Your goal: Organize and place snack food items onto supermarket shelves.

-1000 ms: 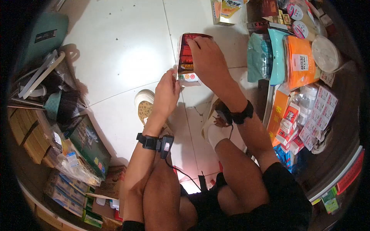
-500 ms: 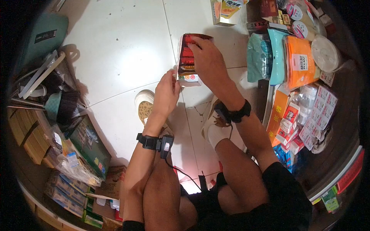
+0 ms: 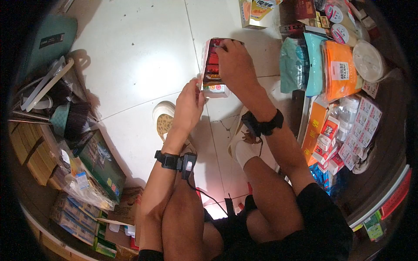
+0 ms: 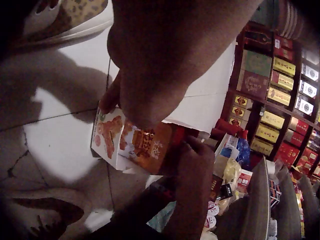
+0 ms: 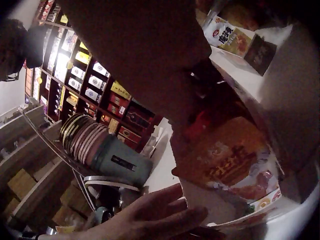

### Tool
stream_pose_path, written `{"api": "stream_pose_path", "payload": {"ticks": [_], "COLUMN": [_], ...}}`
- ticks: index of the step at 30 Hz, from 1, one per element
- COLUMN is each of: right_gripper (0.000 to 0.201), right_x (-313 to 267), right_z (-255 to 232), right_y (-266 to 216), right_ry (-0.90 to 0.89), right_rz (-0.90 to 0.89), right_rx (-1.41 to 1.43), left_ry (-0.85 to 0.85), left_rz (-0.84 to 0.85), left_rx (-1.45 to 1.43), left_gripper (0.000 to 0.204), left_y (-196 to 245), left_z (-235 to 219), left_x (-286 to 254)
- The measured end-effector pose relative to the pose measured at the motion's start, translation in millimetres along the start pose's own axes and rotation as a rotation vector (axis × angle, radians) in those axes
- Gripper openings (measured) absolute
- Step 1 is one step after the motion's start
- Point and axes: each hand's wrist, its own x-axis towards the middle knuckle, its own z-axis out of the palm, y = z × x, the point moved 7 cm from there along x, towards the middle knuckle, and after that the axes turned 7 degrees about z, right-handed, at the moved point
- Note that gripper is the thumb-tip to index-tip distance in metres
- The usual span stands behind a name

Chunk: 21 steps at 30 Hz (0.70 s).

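Open-topped white-and-orange printed cardboard box (image 3: 215, 90), upper centre: is holding glossy red packets (image 3: 213, 68); handling seemingly unfinished, remainder untellable. Left hand (image 3: 189, 106): straightish fingers, slightly apart, are resting alongside. Right hand (image 3: 237, 69): bent fingers are lying over the opening, grip unclear.

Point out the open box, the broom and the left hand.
Open box (image 3: 214, 91): head view, its white end.
Broom (image 3: 77, 119): head view, dark bristles.
Left hand (image 3: 188, 108): head view, back of the hand.

Orange pkg (image 3: 342, 69) btwn teal pkg (image 3: 315, 65) & clear rnd tub (image 3: 368, 61).
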Motion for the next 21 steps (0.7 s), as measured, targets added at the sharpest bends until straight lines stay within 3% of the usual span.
{"api": "stream_pose_path", "payload": {"ticks": [2,5,8,15,21], "right_gripper": [0.027,0.018,0.018,0.016,0.023], "right_x": [-2,0,4,5,-5], "right_z": [-6,-4,2,-8,-38], "right_y": [-2,-2,-1,8,11], "right_ry": [0.109,0.1,0.012,0.027,0.28], "right_rz": [-0.05,-0.018,0.026,0.022,0.007], "right_rx": [0.055,0.064,0.035,0.06,0.254], "left_ry": [0.004,0.018,0.012,0.001,0.026], "left_rz": [0.008,0.049,0.026,0.014,0.043], "left_rx": [-0.002,0.073,0.023,0.009,0.018], "left_gripper": [0.036,0.037,0.037,0.036,0.036], "left_y": [-1,3,1,-2,-1], "left_z": [0,-2,-1,0,0], "left_x": [0,1,0,0,0]}}
